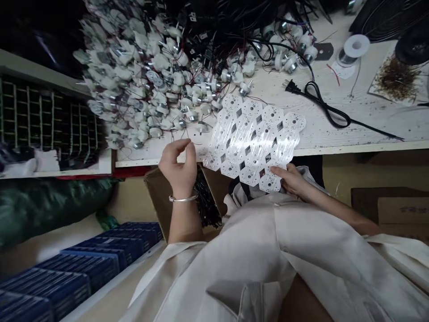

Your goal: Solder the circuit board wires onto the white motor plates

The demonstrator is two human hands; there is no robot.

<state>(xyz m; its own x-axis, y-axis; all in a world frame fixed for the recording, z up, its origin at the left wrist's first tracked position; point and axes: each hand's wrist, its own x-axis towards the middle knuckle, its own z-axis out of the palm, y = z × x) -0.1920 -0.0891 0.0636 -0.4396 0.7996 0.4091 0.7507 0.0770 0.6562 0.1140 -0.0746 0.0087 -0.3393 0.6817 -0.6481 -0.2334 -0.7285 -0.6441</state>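
Note:
A white panel of joined hexagonal circuit boards [250, 147], with diamond-shaped cut-outs between them, is tilted at the bench's front edge. At its lower right corner my right hand [292, 180] grips it, thumb on top and the other fingers underneath. My left hand [179, 165], with a silver bangle at the wrist, is raised just left of the panel and apart from it. Its thumb and index fingertips come together in a pinch; whatever is between them is too small to make out. Beyond it lies a heap of small white motors [161, 85] with thin wires.
A black power cord [326, 107] with a plug lies right of the panel. Farther right are a solder spool [351, 49] and a pad of brown scraps [397, 78]. Below the bench stand a cardboard box [157, 192] holding dark cords and several blue boxes [87, 255].

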